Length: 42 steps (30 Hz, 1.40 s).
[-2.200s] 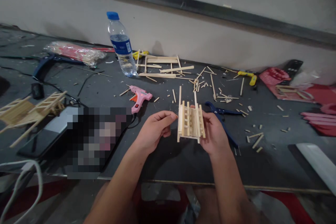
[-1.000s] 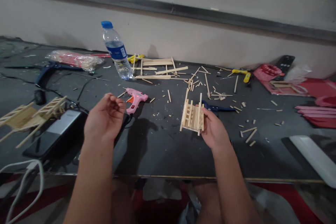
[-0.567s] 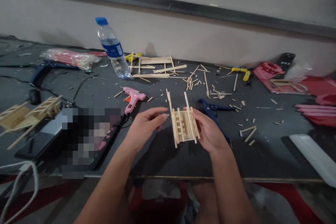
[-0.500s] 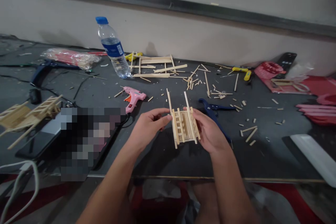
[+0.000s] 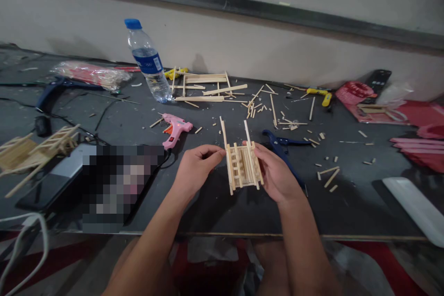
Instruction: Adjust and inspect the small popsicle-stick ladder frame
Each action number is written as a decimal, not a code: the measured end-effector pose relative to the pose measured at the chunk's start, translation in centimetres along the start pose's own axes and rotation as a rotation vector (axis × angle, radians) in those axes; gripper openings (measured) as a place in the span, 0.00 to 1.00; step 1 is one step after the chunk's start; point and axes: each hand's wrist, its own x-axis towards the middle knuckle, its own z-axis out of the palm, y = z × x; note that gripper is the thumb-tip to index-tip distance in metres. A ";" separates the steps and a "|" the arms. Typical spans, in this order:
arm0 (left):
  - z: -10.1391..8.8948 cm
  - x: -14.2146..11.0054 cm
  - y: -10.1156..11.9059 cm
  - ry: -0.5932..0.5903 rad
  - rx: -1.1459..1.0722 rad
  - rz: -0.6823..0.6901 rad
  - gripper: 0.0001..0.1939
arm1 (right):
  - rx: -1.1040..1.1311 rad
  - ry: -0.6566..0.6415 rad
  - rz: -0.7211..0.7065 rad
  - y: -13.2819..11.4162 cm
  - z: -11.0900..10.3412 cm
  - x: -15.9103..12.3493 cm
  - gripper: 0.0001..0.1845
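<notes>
A small model cart [image 5: 244, 166] built from pale wooden sticks is held above the dark table, two long sticks jutting from its far end. My right hand [image 5: 277, 171] wraps its fingers round the cart's right side. At the opposite side, my left hand [image 5: 199, 166] pinches thumb and forefinger together at the left rail. Left of that hand lies a pink hot glue gun [image 5: 176, 129], its tip pointing away to the left. Dark blue cutters [image 5: 282, 145] rest on the table just beyond my right hand, partly covered by it.
A water bottle [image 5: 149, 64] stands by a stick frame [image 5: 204, 87] near the wall. Stick offcuts [image 5: 255, 108] litter the middle. At left are another stick model [image 5: 45, 145] and a phone-like black device [image 5: 52, 189]; a white bar [image 5: 412, 210] lies right.
The left forefinger and thumb have closed together at the cart's left rail. The cart and right hand are nearly still; the view has shifted slightly.
</notes>
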 end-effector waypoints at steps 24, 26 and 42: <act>-1.9 0.4 -0.2 -0.001 -0.136 -0.061 0.11 | 0.014 -0.002 0.050 0.6 0.0 0.5 0.17; -1.3 0.3 -0.2 -0.023 -0.092 -0.064 0.12 | 0.011 -0.007 0.044 0.6 0.2 0.5 0.16; -1.0 0.6 -0.6 -0.099 -0.102 -0.015 0.08 | 0.020 -0.017 0.043 0.7 1.0 0.4 0.16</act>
